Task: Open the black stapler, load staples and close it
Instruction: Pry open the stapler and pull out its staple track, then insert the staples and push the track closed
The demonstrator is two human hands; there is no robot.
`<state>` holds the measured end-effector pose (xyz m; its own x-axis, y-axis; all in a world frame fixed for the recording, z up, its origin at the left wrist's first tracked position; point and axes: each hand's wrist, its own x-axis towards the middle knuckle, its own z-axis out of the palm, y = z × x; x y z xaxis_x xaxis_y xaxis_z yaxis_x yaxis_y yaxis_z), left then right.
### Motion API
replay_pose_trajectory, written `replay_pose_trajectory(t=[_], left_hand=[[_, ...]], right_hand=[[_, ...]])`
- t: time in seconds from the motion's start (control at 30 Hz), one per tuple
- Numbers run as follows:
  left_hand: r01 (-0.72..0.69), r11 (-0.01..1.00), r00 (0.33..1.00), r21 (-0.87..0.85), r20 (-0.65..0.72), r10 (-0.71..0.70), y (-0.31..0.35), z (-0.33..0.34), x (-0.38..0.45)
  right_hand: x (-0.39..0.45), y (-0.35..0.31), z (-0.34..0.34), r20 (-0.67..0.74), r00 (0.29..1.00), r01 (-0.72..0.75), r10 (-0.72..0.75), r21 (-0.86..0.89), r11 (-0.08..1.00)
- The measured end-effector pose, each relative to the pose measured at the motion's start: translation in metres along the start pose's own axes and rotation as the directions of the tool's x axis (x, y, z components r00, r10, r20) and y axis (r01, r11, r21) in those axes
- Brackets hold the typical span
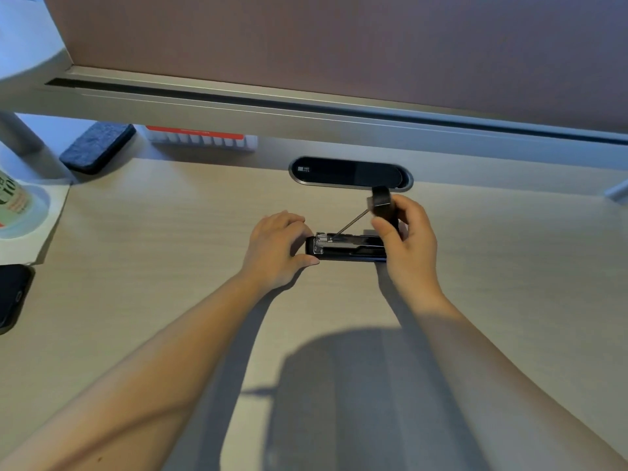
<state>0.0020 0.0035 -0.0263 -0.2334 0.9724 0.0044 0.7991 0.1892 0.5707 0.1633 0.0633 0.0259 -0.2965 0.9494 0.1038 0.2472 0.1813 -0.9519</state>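
Observation:
The black stapler (346, 248) lies on the light wooden desk (170, 266), its top arm (382, 200) swung up and back. A thin spring rod runs from the raised arm down to the metal staple channel (334, 240), which is exposed. My left hand (277, 249) grips the stapler's front end and holds the base down. My right hand (406, 239) holds the raised top arm at the hinge end. Whether staples lie in the channel is too small to tell.
An oval cable grommet (350, 173) sits just behind the stapler. At the back left are a grey felt eraser (98, 147) and a red-and-white box (200, 137). A phone (12, 297) and a paper with a can (20, 212) lie at the left edge.

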Motion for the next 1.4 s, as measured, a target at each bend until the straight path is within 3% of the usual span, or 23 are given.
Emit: replay_pose_trajectory(t=[0.17,0.27,0.4,0.47,0.6,0.73,0.87,1.0,1.2,1.4], left_hand=[[-0.003,1.000,1.000,0.020,-0.028,0.004,-0.004,-0.003,-0.002],[0.008,0.999,0.999,0.034,-0.034,-0.007,-0.001,-0.002,-0.003],[0.041,0.999,0.998,0.017,-0.051,-0.040,0.002,0.002,-0.007],[0.049,0.999,0.997,0.019,-0.054,-0.048,0.004,0.004,-0.010],[0.048,0.999,0.995,0.024,-0.084,-0.046,0.007,0.005,-0.012],[0.058,0.998,0.992,0.038,-0.118,-0.053,0.009,0.012,-0.018],[0.072,0.996,0.987,0.047,-0.146,-0.064,0.018,0.020,-0.033],[0.050,0.998,0.986,0.044,-0.161,-0.042,0.027,0.030,-0.055],[0.043,0.998,0.985,0.041,-0.167,-0.035,0.045,0.044,-0.101],[0.091,0.995,0.976,0.038,-0.200,-0.081,0.062,0.053,-0.139]], right_hand=[[0.000,0.004,-0.008,-0.225,0.973,-0.049,0.047,0.000,0.999],[0.004,0.011,-0.019,-0.321,0.934,-0.141,0.157,0.073,0.987],[0.012,0.022,-0.030,-0.291,0.867,-0.281,0.404,0.384,0.879],[0.015,0.029,-0.035,-0.249,0.850,-0.349,0.465,0.395,0.850],[0.014,0.045,-0.046,-0.206,0.858,-0.414,0.471,0.269,0.870],[-0.002,0.057,-0.060,-0.213,0.922,-0.316,0.324,0.072,0.946],[-0.043,0.064,-0.079,-0.021,0.989,-0.145,0.146,-0.308,0.940],[-0.084,0.074,-0.100,0.164,0.985,0.045,0.055,-0.553,0.832],[-0.142,0.076,-0.119,0.145,0.989,0.108,-0.003,-0.720,0.685],[-0.176,0.075,-0.120,0.004,0.994,0.077,-0.105,-0.707,0.703]])
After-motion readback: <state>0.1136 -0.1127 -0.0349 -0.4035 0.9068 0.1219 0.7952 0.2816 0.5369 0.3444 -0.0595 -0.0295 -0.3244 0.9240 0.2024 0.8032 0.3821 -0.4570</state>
